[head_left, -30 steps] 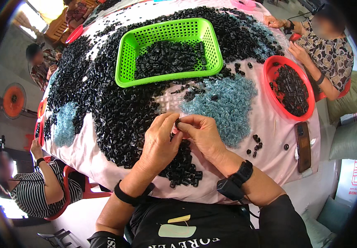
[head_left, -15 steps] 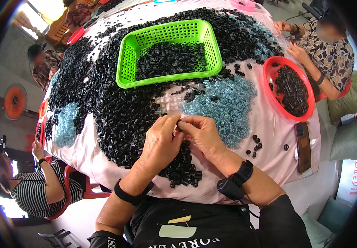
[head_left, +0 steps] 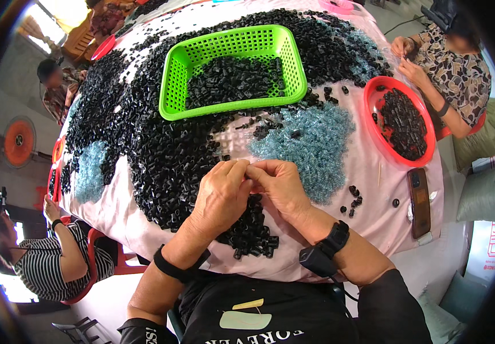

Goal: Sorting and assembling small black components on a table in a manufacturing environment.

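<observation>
My left hand (head_left: pixel 222 192) and my right hand (head_left: pixel 280 182) meet at their fingertips above the near part of the table. Both are closed in a pinch round one small black plastic piece, which the fingers now almost wholly cover. Below and left of them spreads a large heap of small black plastic pieces (head_left: pixel 167 178), with some lying right under my wrists. A pile of small clear bluish coil-like pieces (head_left: pixel 310 152) lies just beyond my right hand. Past both hands, a green slotted basket (head_left: pixel 233 107) holds more black pieces.
A red basin (head_left: pixel 429 150) of black pieces stands at the right, near a phone (head_left: pixel 419 203) and a thin stick (head_left: pixel 380 172). Pink cloth (head_left: pixel 373 229) covers the table. Several other people sit round it; one at the right (head_left: pixel 459 74) works with both hands. An orange fan (head_left: pixel 20 142) stands left.
My fingertips have drawn closer together, covering the black piece that showed between them before. The person at the right has brought their hands nearer each other. The view has shifted slightly.
</observation>
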`<action>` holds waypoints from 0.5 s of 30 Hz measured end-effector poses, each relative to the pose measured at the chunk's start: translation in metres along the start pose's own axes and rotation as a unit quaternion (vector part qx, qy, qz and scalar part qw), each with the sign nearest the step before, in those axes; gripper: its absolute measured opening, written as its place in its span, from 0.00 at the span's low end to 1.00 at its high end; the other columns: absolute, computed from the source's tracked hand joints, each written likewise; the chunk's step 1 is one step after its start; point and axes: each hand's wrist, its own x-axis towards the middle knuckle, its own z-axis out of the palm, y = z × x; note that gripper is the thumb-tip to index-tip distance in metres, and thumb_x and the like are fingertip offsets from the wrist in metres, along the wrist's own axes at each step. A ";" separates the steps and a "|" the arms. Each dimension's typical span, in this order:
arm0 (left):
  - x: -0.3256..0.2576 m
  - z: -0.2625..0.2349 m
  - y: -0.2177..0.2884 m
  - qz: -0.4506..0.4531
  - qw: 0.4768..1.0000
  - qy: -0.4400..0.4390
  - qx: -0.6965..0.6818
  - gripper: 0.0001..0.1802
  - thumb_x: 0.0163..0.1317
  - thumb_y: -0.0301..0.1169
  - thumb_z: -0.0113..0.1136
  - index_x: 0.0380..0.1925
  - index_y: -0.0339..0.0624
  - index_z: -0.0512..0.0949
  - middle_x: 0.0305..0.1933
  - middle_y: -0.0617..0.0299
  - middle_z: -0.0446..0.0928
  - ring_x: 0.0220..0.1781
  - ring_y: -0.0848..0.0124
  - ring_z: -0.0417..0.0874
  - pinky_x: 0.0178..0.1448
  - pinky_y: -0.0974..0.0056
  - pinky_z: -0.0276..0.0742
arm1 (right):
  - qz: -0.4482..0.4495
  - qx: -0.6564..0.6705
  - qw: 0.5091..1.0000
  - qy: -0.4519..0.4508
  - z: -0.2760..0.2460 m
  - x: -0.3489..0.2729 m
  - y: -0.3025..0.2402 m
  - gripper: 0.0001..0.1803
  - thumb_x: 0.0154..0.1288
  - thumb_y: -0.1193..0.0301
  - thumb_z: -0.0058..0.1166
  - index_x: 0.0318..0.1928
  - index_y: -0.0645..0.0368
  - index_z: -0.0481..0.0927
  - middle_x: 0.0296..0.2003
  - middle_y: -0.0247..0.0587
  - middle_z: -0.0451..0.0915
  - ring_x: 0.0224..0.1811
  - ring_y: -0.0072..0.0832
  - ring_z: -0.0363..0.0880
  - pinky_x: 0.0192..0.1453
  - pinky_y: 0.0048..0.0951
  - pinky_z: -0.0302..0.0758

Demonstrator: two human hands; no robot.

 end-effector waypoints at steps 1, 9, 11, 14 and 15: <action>0.001 0.000 -0.001 0.000 1.000 0.001 0.001 0.18 0.54 0.19 0.65 0.47 0.32 0.78 0.40 0.45 0.82 0.41 0.47 0.85 0.45 0.53 0.82 | -0.001 0.000 1.000 -0.001 0.001 0.000 0.000 0.10 0.72 0.69 0.63 0.41 0.65 0.87 0.31 0.34 0.85 0.29 0.15 0.80 0.33 0.16 0.76; 0.003 -0.002 -0.005 -0.024 0.999 0.023 -0.010 0.15 0.57 0.19 0.64 0.46 0.31 0.79 0.33 0.47 0.80 0.33 0.51 0.84 0.37 0.56 0.81 | 0.000 0.013 0.999 -0.039 0.000 0.001 0.001 0.16 0.78 0.63 0.55 0.42 0.65 0.85 0.33 0.32 0.85 0.33 0.15 0.81 0.39 0.18 0.78; 0.002 -0.003 -0.006 -0.024 1.000 0.015 -0.011 0.15 0.57 0.19 0.64 0.46 0.31 0.79 0.33 0.48 0.80 0.33 0.51 0.84 0.37 0.56 0.81 | -0.003 -0.002 0.999 -0.050 0.001 0.000 -0.002 0.17 0.79 0.62 0.54 0.43 0.65 0.85 0.34 0.32 0.85 0.34 0.15 0.81 0.40 0.19 0.79; 0.002 -0.002 -0.009 -0.021 1.000 0.007 -0.005 0.15 0.58 0.21 0.65 0.46 0.32 0.79 0.33 0.48 0.81 0.32 0.53 0.84 0.36 0.56 0.81 | -0.014 -0.008 0.999 -0.048 0.001 -0.001 0.002 0.17 0.80 0.62 0.51 0.46 0.65 0.83 0.35 0.32 0.85 0.36 0.16 0.82 0.43 0.19 0.79; 0.005 -0.003 -0.011 -0.053 0.998 -0.010 -0.038 0.14 0.58 0.23 0.66 0.44 0.32 0.79 0.31 0.47 0.80 0.32 0.50 0.84 0.36 0.54 0.80 | -0.022 0.001 0.999 -0.037 0.001 -0.001 0.004 0.17 0.81 0.62 0.50 0.48 0.65 0.82 0.35 0.32 0.85 0.37 0.16 0.82 0.44 0.19 0.79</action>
